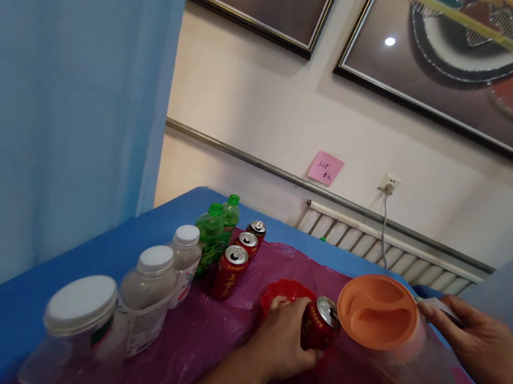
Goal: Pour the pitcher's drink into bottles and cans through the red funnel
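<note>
My left hand (281, 342) is wrapped round an opened red drink can (319, 324), which tilts to the right. Just behind that hand shows the rim of a red plastic dish (286, 289); the hand hides much of it. A clear pitcher (414, 369) with an orange lid (379, 310) stands close to the can's top. Whether can and lid touch, I cannot tell. My right hand (480, 335) is closed on the pitcher's pale handle (441, 308), thumb toward the lid.
Three white-lidded clear jars (149, 288) line the left. Behind them are two green bottles (214, 232) and three more cans (235, 258). Purple plastic sheeting (190, 354) covers part of the blue table (113, 249). A radiator (410, 258) and socket (389, 183) are along the wall.
</note>
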### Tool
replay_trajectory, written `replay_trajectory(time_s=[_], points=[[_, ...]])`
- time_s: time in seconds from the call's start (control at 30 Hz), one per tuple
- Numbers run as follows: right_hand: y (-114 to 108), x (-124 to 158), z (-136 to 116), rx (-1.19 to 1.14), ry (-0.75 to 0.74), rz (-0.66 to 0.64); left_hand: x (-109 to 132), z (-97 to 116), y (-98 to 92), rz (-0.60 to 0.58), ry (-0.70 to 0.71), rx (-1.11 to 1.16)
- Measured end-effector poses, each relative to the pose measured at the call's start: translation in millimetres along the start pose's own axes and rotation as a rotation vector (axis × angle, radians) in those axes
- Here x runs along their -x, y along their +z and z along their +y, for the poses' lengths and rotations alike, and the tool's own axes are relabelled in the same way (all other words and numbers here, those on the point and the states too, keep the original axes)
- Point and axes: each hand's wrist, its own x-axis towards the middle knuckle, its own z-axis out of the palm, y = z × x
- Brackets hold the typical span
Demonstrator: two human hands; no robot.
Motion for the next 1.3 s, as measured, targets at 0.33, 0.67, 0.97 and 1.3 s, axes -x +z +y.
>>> replay_trajectory(time_s=[0.33,0.67,0.97,1.3], points=[[-3.0,1.0,-12.1,-0.012,-0.033,0.011,-1.6,-3.9,4.7,0.011,0.013,-0.018],[-4.5,-1.2,-13.4,0.016,-0.002,-0.001,-0.6,-1.1,2.1,0.004,0.007,-0.005],[-4.3,5.7,-22.3,0.030,-0.048,0.071,-1.5,-3.8,4.7,0.027,0.028,-0.006],[-4.2,0.7,-1.0,0.058,-0.023,0.019,-1.5,-3.0,3.3,-0.002,0.024,-0.014]])
